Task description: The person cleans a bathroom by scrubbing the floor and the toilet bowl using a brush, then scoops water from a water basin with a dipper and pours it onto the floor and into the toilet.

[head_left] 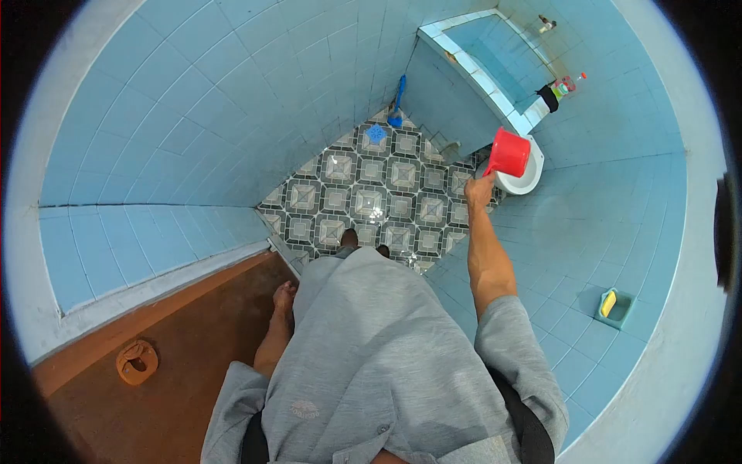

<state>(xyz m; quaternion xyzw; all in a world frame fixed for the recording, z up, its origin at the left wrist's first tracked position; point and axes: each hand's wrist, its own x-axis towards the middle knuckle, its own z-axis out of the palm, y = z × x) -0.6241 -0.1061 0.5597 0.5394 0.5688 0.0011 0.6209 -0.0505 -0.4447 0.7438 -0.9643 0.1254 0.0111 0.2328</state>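
My right hand (479,190) is closed around the handle of a red plastic water dipper (510,153). Stretched forward, that arm holds the dipper above a white toilet bowl (528,179), which it partly hides from my view. My left hand (284,295) hangs low beside my body near the doorway, its fingers loosely bent and apart, with no object visible in it. Past the dipper stands a tiled water basin (495,76). On its rim are a clear bottle with a red cap (570,83) and a black item (548,98).
Patterned floor tiles (402,207) look wet and shiny. A blue brush (399,100) leans in the far corner by a blue floor drain cover (376,133). A tap (546,25) is above the basin. A soap dish (617,308) with yellow soap is set into the right wall.
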